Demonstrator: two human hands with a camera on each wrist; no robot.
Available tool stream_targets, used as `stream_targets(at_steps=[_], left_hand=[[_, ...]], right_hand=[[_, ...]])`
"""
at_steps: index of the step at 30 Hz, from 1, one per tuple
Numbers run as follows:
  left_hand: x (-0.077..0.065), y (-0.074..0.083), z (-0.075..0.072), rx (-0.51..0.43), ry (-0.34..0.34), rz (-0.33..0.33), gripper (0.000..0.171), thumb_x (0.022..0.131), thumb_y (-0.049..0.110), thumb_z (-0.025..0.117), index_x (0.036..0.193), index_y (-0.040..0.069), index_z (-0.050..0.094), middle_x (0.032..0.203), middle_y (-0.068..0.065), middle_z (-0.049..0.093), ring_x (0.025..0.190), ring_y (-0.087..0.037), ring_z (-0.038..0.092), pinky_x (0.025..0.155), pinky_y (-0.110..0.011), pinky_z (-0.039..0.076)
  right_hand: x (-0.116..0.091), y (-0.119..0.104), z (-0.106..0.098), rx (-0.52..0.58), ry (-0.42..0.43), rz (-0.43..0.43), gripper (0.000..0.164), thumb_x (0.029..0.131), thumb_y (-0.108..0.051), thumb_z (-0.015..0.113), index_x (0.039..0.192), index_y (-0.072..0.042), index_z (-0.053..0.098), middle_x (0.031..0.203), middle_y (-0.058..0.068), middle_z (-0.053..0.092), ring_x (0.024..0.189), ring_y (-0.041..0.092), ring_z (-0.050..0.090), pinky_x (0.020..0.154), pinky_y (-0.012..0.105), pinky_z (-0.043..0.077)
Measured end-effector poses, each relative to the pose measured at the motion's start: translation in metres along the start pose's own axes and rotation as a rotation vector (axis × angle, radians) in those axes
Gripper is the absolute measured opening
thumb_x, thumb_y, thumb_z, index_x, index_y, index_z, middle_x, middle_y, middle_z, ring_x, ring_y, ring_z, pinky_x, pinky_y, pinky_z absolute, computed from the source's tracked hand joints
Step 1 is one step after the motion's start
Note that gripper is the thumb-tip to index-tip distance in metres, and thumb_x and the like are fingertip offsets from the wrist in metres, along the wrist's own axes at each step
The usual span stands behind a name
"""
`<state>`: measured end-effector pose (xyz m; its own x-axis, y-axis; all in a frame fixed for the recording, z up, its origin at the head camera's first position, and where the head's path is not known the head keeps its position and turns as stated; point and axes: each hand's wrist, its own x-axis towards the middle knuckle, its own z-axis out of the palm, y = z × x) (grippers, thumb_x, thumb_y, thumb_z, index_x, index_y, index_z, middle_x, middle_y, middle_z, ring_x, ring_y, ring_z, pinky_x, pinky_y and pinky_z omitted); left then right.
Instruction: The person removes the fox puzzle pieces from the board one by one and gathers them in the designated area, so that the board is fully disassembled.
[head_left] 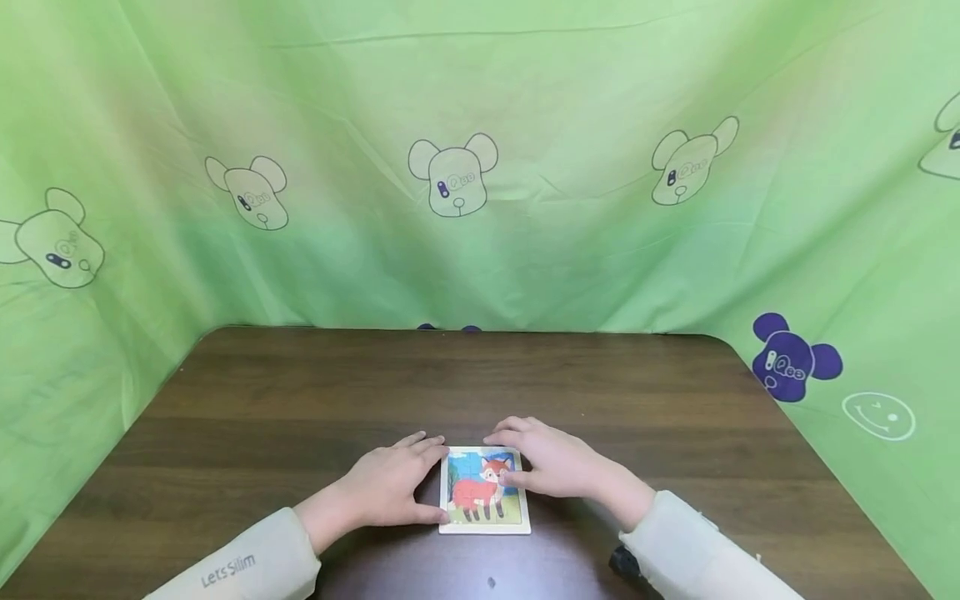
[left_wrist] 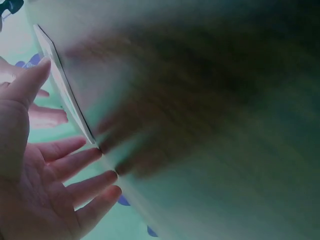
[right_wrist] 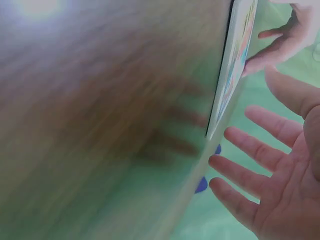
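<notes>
We have a small square picture puzzle [head_left: 482, 492] lying flat on the dark wooden table [head_left: 375, 375], between two bare hands. The left hand [head_left: 386, 485] lies along its left side, fingers straight and spread, with fingertips by the far left corner and thumb at the near left one; the right hand [head_left: 558, 460] is spread too, its fingers about the far right corner and its thumb over the printed fox [head_left: 469, 495]. We cannot tell whether that thumb touches the surface, and neither hand pinches anything. We judge the board to be light and stiff, probably thin wood or card, so it should lift without bending. Faint lines across the picture suggest loose pieces seated in the pale frame [head_left: 487, 529], which could slip out if tilted. The tabletop looks smooth, so we expect the board to slide readily; we would take hold by opposite edges of the frame, level, thumbs off the pieces
</notes>
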<state>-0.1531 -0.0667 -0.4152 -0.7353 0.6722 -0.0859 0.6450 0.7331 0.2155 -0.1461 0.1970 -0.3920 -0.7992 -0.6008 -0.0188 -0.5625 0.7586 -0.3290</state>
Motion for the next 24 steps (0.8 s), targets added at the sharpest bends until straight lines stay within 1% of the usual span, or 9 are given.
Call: stream_targets(at_steps=[6,10,14,19,24], left_hand=[[0.000,-0.001,0.003,0.012,0.031,0.008,0.087,0.078,0.063,0.073,0.142,0.007,0.052,0.150,-0.010,0.051,0.140,-0.033,0.047,0.103,-0.048,0.049],[0.001,-0.002,0.001,0.021,0.027,0.010,0.087,0.079,0.063,0.072,0.143,0.008,0.053,0.151,-0.009,0.050,0.140,-0.033,0.047,0.102,-0.048,0.050],[0.001,-0.002,-0.001,0.024,0.013,0.007,0.087,0.079,0.063,0.072,0.144,0.009,0.053,0.151,-0.008,0.050,0.141,-0.032,0.047,0.102,-0.048,0.050],[0.001,-0.003,0.000,0.051,0.021,0.013,0.088,0.078,0.065,0.072,0.143,0.010,0.054,0.150,-0.007,0.052,0.140,-0.031,0.048,0.100,-0.048,0.051],[0.002,-0.005,0.000,0.054,0.014,0.006,0.089,0.077,0.068,0.071,0.144,0.011,0.054,0.150,-0.007,0.052,0.139,-0.031,0.048,0.099,-0.048,0.052]], right_hand=[[0.017,-0.008,0.004,-0.004,-0.003,-0.070,0.041,0.089,-0.024,0.072,0.126,-0.008,0.067,0.119,0.002,0.063,0.106,0.021,0.056,0.091,0.038,0.051],[0.029,-0.011,0.005,0.014,-0.019,-0.099,0.039,0.088,-0.023,0.073,0.123,-0.008,0.068,0.115,0.002,0.064,0.102,0.019,0.054,0.090,0.033,0.049],[0.036,-0.012,0.007,0.044,-0.045,-0.103,0.035,0.087,-0.023,0.075,0.119,-0.009,0.070,0.111,0.002,0.063,0.098,0.016,0.050,0.086,0.030,0.047],[0.041,-0.014,0.011,0.074,-0.057,-0.074,0.030,0.085,-0.021,0.077,0.113,-0.012,0.071,0.107,0.001,0.059,0.095,0.014,0.042,0.083,0.028,0.043],[0.046,-0.015,0.012,0.068,-0.089,-0.051,0.030,0.083,-0.020,0.080,0.111,-0.015,0.069,0.106,-0.001,0.057,0.097,0.015,0.042,0.081,0.029,0.045]])
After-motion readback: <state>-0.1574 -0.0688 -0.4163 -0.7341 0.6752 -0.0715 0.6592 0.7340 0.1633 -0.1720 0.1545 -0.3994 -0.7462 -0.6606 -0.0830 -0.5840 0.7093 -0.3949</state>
